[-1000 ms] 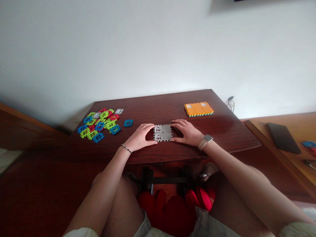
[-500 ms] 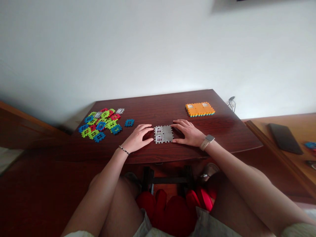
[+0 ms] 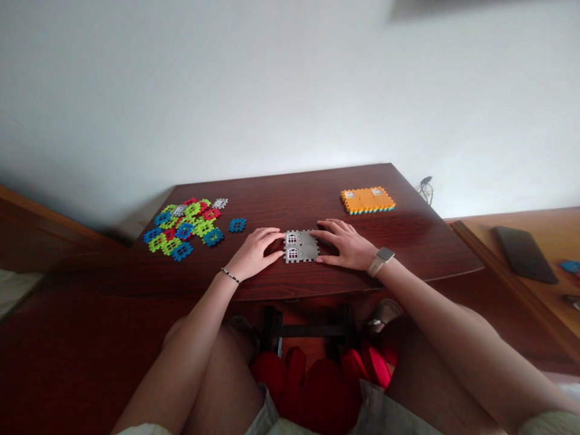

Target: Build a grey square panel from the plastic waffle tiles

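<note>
A panel of grey interlocking tiles (image 3: 310, 246) lies flat on the dark wooden table, with white window inserts in its left half. My left hand (image 3: 256, 251) has its thumb and fingertips against the panel's left edge. From the other side, my right hand (image 3: 345, 244) presses thumb and fingers to its right edge, so the panel is held between the two hands. A single blue tile (image 3: 237, 225) lies beyond my left hand, apart from the panel.
Loose green, blue, red and grey tiles (image 3: 190, 226) are heaped at the table's left. An orange stack of joined tiles (image 3: 368, 200) lies at the back right. Behind the table (image 3: 290, 199) rises a pale wall; a dark flat object (image 3: 524, 254) rests on wood at the right.
My left hand has shifted slightly to the right, its fingertips now against the grey panel's left edge. The panel has moved a hair to the right; my right hand is nearly still.
</note>
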The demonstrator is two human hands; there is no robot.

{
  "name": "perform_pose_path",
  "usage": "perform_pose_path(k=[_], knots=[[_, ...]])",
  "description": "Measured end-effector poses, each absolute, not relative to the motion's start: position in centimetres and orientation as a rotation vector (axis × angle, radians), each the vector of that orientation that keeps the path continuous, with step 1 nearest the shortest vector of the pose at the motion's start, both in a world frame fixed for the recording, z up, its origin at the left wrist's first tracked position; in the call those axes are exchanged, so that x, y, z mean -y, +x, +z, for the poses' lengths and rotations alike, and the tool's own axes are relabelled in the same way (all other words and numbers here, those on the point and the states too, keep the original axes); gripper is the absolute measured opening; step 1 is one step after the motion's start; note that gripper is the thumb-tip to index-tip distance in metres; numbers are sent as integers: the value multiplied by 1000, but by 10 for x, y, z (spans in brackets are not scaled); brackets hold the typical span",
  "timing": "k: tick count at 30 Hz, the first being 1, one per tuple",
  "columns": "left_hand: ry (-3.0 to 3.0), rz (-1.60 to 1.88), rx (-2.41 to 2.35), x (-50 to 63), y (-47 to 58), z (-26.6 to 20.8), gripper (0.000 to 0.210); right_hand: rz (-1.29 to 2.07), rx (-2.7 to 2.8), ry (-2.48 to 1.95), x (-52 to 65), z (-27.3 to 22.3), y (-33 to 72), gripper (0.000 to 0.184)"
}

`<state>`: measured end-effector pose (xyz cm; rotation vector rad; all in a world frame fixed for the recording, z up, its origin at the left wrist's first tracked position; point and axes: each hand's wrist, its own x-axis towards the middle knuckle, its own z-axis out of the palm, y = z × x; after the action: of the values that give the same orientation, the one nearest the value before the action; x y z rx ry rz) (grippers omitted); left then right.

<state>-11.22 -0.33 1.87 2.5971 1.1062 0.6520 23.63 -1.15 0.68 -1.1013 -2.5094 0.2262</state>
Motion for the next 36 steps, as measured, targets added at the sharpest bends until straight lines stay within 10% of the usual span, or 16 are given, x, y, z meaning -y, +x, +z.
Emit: perform_pose_path(k=[36], knots=[[2610, 594, -1060, 11, -89, 21, 61, 274, 2589, -1004, 11, 14, 233, 66]])
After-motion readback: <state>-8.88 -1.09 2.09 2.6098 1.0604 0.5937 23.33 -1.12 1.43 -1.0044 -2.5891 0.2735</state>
